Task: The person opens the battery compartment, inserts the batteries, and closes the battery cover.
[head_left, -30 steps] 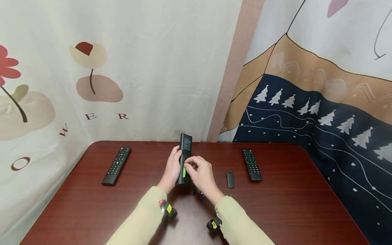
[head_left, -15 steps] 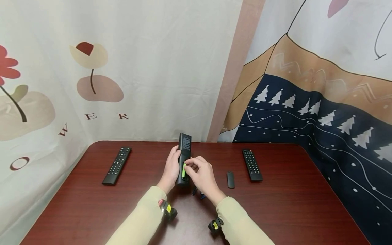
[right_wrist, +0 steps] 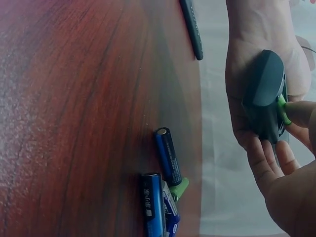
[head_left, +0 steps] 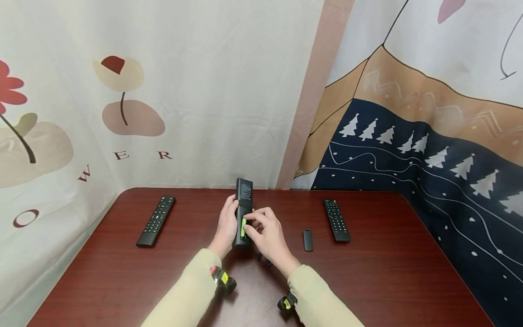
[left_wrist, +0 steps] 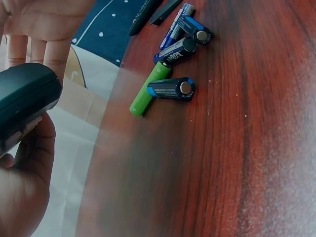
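My left hand [head_left: 226, 226] grips a black remote control [head_left: 244, 193], its back turned up and its battery compartment uncovered. A green battery [head_left: 243, 228] lies lengthwise in that compartment. At the battery's upper end, the thumb and forefinger of my right hand [head_left: 268, 234] pinch it; the right wrist view shows the green battery [right_wrist: 284, 109] under those fingertips. Loose on the table under the hands are several dark blue batteries [left_wrist: 170, 89] and another green battery [left_wrist: 143, 98]; the head view mostly hides them behind the right hand.
One black remote control [head_left: 156, 221] lies on the left of the brown table [head_left: 102, 281], another remote control [head_left: 337, 220] on the right. Beside the right one is a small black battery cover [head_left: 308, 240]. A printed curtain [head_left: 212, 91] hangs behind the table's far edge.
The held remote control and both hands have shifted slightly left. The right fingers stay at the green battery throughout, and the things on the table have not moved.
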{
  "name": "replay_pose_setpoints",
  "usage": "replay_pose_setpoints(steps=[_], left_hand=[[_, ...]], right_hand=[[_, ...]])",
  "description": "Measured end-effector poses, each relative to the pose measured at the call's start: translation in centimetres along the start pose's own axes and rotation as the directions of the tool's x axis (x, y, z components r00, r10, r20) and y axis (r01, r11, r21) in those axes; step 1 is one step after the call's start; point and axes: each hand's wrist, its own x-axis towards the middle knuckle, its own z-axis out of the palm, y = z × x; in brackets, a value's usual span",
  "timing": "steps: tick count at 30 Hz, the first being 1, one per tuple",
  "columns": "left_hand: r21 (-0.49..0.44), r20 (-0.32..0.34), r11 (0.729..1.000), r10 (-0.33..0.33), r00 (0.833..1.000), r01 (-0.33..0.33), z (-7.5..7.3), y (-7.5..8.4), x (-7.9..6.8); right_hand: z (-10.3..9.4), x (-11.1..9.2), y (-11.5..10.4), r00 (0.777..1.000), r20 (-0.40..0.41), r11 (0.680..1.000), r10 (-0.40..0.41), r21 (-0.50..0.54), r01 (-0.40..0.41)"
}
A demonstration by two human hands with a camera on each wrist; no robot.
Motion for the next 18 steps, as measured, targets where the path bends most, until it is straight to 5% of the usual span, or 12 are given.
replay_pose_setpoints(steps=[18], left_hand=[[0.003, -0.017, 1.000, 0.010, 1.000, -0.010, 0.16, 0.30, -0.05]], right_hand=[[0.24, -0.25, -0.14, 0.999, 0.006, 0.999, -0.033, -0.015, 0.033]])
